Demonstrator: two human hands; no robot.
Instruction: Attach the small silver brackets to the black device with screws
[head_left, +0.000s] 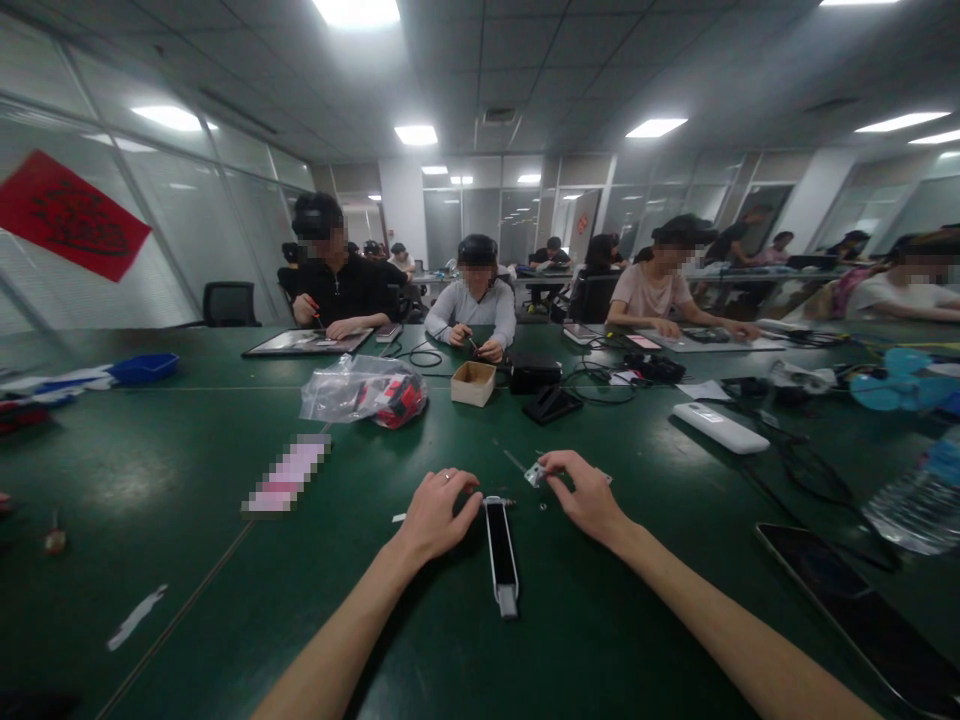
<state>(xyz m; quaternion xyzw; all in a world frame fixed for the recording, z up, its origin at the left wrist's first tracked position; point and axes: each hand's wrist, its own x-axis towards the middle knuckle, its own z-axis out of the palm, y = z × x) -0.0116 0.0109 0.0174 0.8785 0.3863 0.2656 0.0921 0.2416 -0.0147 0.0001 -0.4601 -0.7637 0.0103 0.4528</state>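
- Pinching a small silvery metal piece between thumb and fingers, the right hand holds it up, to the far right of the narrow white-framed housing and apart from it.
- Lying on the green surface between the forearms, the white-framed housing points its pale tab toward the near edge; its long dark middle faces up.
- The left hand is loosely curled at the housing's far left corner; whether it touches the housing or grips something small, I cannot tell.
- Work looks partway along, in my judgement: the metal piece is separate from the housing, and a tiny ring-like part lies loose between the housing and the right hand.
- Left open, as it appears: these pieces are not joined at this moment, and the housing's inner state is too dark to read.
- A thin rod shows just left of the metal piece; whether the two are connected is unclear.
- Well off to the left, a screwdriver-like tool lies out of both hands.
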